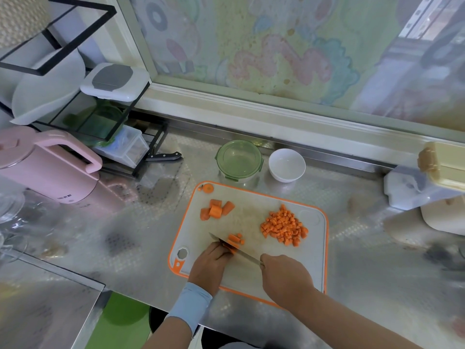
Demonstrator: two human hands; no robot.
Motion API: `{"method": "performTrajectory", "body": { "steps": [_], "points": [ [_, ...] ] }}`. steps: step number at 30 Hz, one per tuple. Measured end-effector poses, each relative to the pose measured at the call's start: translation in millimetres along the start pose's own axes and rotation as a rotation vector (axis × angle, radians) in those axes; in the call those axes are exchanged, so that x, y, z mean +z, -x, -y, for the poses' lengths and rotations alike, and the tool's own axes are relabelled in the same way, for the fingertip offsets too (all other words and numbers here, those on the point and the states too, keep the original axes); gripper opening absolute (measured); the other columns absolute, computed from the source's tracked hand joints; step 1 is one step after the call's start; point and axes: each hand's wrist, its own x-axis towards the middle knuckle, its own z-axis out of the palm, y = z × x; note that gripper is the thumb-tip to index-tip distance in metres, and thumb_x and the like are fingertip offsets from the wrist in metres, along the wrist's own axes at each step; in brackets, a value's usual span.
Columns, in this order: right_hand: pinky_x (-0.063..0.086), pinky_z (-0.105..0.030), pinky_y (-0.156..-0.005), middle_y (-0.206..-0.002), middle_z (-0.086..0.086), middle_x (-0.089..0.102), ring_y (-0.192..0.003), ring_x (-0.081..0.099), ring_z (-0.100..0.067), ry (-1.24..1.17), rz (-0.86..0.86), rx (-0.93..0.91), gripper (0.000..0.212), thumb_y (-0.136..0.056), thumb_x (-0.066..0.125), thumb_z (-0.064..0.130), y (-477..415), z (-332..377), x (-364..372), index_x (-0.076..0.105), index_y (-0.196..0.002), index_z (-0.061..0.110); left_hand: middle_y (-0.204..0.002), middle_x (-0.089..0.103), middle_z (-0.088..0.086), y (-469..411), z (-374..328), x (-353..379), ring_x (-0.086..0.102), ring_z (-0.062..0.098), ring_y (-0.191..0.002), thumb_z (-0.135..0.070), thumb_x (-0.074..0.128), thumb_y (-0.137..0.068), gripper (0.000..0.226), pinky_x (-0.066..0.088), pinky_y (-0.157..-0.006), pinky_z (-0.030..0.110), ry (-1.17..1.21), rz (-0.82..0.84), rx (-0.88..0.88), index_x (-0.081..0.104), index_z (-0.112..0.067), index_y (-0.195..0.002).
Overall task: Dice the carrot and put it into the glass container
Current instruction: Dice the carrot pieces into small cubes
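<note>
The carrot piece (234,242) being diced lies on the near-left part of the cutting board (251,212), already split into sticks, with a few cut bits just beyond the blade. It is pinned by the left hand (211,263), whose fingers are curled down onto it. The knife (239,251) is laid across it at a slant, and the right hand (284,275) is clenched around the handle (the handle itself is hidden inside the fist).

A diced pile (284,227) is gathered on the right of the board, well apart from the blade. Several uncut chunks (216,210) are left at the far-left, and a trimmed carrot end (207,188) sits in the far-left corner.

The carrot is judged stiff and light, with damp cut faces that may slide. Each chunk is best set flat side down and held just behind the cut line, fingertips tucked under. The dice are loose and easily scattered, so they would be better scooped up on the blade than pinched.

The glass container (239,159) stands on the surface (125,222) just beyond the board (a green clip lid appears to be on it), beside a white bowl (286,165).
</note>
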Motion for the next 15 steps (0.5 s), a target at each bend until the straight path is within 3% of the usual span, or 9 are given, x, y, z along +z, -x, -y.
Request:
{"method": "performTrajectory", "body": {
  "steps": [7,12,15],
  "points": [
    [0.040,-0.029,-0.052,-0.074,0.003,0.048,-0.069,0.054,-0.021,-0.052,0.126,0.065,0.012,-0.092,0.041,0.011,-14,12,0,0.048,-0.092,0.021,-0.100,0.067,0.010,1,-2,1,0.053,0.022,-0.102,-0.012,0.051,-0.087,0.024,0.042,-0.095,0.023,0.010,-0.027,0.021,0.073,-0.003,-0.093],
    [0.045,-0.032,-0.056,-0.074,0.003,0.049,-0.072,0.058,-0.023,-0.062,0.117,0.074,0.012,-0.092,0.040,0.013,-15,7,7,0.050,-0.095,0.020,-0.106,0.064,0.008,5,8,1,0.054,0.024,-0.104,-0.013,0.053,-0.087,0.023,0.052,-0.085,0.032,0.025,0.062,0.010,0.072,-0.007,-0.097],
    [0.046,-0.032,-0.057,-0.074,0.003,0.048,-0.070,0.056,-0.022,-0.057,0.107,0.065,0.013,-0.092,0.040,0.013,-15,7,7,0.051,-0.096,0.020,-0.105,0.065,0.008,3,13,-1,0.056,0.025,-0.102,-0.004,0.068,-0.080,0.019,0.052,-0.085,0.034,0.021,0.093,0.042,0.072,-0.008,-0.098]
  ]
}}
